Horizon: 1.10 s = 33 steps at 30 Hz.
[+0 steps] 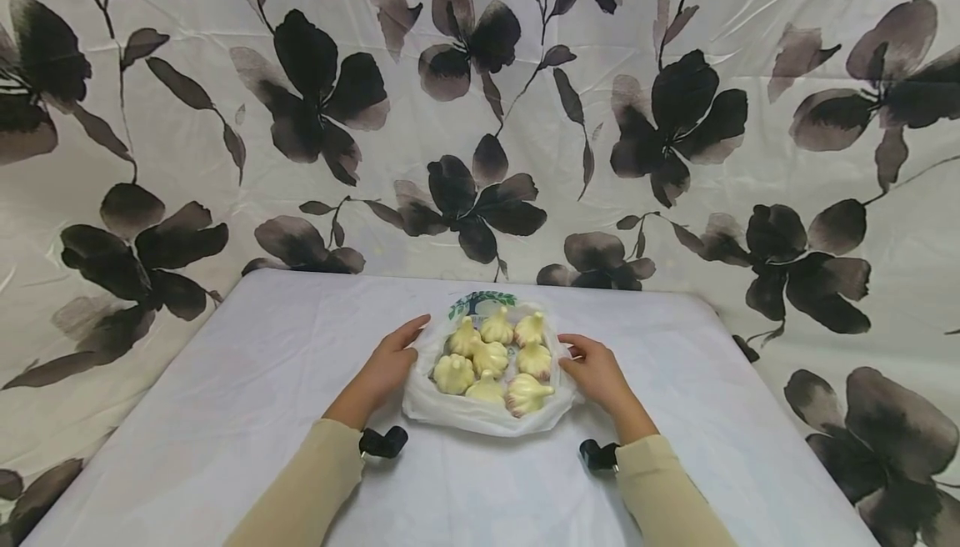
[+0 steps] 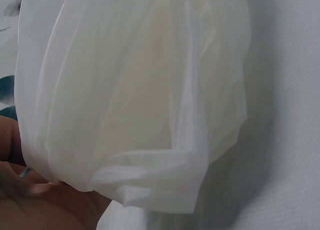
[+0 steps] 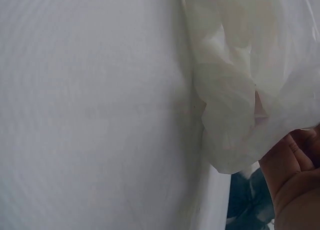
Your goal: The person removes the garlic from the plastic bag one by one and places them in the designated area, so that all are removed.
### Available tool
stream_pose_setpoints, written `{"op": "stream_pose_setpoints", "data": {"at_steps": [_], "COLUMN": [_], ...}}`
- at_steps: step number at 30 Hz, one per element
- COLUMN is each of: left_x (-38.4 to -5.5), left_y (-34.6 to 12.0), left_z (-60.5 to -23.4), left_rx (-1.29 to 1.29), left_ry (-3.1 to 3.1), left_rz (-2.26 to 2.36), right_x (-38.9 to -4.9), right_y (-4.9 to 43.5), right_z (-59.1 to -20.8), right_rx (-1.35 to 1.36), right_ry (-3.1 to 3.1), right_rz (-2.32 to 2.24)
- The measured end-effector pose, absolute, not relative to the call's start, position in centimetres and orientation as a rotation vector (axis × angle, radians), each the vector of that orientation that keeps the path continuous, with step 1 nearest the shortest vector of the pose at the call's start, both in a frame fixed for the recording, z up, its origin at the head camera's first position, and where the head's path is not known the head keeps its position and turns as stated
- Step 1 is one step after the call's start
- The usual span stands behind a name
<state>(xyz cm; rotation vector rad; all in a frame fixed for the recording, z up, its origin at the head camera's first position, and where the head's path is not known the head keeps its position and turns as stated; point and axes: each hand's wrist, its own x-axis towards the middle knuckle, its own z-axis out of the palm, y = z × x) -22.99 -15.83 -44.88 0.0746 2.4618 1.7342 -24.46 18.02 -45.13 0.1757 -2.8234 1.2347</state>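
Observation:
A white plastic bag (image 1: 480, 424) with its mouth spread wide sits on the table, and several pale garlic bulbs (image 1: 490, 359) lie inside it. My left hand (image 1: 386, 368) grips the bag's left rim. On the opposite side, my right hand (image 1: 596, 368) pinches the right rim between thumb and fingers. In the left wrist view the bag's side (image 2: 135, 90) covers most of the picture and hides part of the left hand (image 2: 45, 200). The right wrist view has the crumpled bag wall (image 3: 230, 115) beside the right hand (image 3: 295, 180).
A white cloth covers the table (image 1: 225, 380). Behind it hangs a pale curtain (image 1: 585, 180) printed with dark flowers. Green and blue leaf print (image 1: 480, 303) shows on the bag's far part. Black wrist cameras (image 1: 384, 442) sit at both cuffs.

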Motion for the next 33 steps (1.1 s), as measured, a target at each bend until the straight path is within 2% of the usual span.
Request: {"op": "stream_pose_setpoints", "data": {"at_steps": [33], "left_x": [-23.7], "left_y": [-15.8], "left_z": [-44.8], "left_rx": [-0.021], "left_ry": [2.557], "left_rz": [1.65], "right_x": [-25.3], "right_y": [16.4], "right_z": [-44.7], "right_rx": [0.185], "right_ry": [-2.853], "right_rz": [1.207]}}
